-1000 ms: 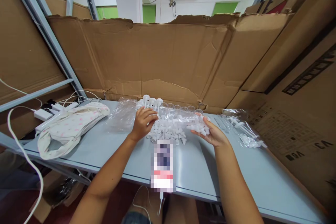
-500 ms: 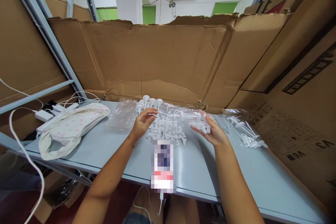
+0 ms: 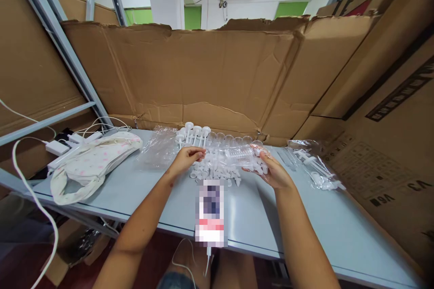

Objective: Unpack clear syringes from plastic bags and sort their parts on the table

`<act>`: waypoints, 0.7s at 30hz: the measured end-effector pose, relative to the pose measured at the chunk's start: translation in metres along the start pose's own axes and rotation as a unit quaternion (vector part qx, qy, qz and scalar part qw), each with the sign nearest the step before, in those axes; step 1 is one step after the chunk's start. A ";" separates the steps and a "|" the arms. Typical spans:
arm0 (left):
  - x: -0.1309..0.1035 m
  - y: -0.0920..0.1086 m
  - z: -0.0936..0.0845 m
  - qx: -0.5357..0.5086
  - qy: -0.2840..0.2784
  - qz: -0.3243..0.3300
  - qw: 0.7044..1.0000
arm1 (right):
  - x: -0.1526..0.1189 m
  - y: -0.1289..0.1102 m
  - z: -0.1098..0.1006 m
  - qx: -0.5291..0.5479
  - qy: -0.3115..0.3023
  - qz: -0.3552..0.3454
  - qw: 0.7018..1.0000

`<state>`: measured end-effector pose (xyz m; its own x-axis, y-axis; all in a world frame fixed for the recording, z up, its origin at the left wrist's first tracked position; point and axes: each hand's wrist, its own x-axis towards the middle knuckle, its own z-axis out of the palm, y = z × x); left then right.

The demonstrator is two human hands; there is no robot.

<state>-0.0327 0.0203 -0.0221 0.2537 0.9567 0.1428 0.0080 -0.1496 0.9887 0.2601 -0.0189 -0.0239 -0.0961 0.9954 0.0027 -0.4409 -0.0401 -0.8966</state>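
My right hand (image 3: 276,172) is wrapped round the right end of a clear plastic bag (image 3: 222,151). Inside the bag show a clear ribbed tube and small white plastic parts (image 3: 259,165). At the bag's left end, the fingertips of my left hand (image 3: 186,159) are pinched together on what looks like its edge. Below the bag lies a heap of small white plastic pieces (image 3: 215,172), partly covered by it. Just behind my left hand stand several white round-topped pieces with stems (image 3: 196,132). A row of clear round parts (image 3: 228,139) stands behind the bag.
Another filled clear bag (image 3: 315,169) lies to the right on the grey table (image 3: 251,221). An empty-looking clear bag (image 3: 158,149) and a white fabric pouch (image 3: 95,162) lie left. A phone (image 3: 210,214) with a cable is at the front. Cardboard (image 3: 203,72) walls the back.
The bag has come down and flatter, uncovering the row of clear round parts behind it. My left hand has dropped slightly, its fingers closing together; my right hand has shifted a little left.
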 end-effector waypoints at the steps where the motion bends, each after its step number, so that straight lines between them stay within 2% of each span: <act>1: -0.002 0.002 0.001 -0.017 -0.024 -0.003 1.000 | 0.000 0.001 0.000 -0.002 -0.008 0.001 1.000; 4: -0.007 0.008 0.002 -0.058 -0.087 -0.020 0.994 | -0.001 0.002 0.001 -0.010 -0.027 0.002 1.000; 8: -0.010 0.011 0.000 -0.065 -0.179 -0.054 0.980 | -0.002 0.003 0.002 -0.015 -0.045 0.002 0.999; 11: -0.010 0.010 0.000 -0.062 -0.227 -0.050 0.971 | -0.002 0.004 0.003 -0.018 -0.058 0.007 0.998; 14: -0.011 0.008 0.003 -0.040 -0.226 -0.035 0.973 | -0.001 0.006 0.004 -0.017 -0.057 0.008 0.998; 21: -0.011 0.012 0.009 0.051 -0.142 0.024 0.988 | 0.000 0.006 0.003 -0.014 -0.055 0.009 0.998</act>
<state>-0.0263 0.0053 -0.0127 0.5174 0.8413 0.1564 0.0826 -0.2311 0.9694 0.2546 -0.0195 -0.0284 -0.2020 0.9788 0.0338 -0.4125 -0.0538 -0.9094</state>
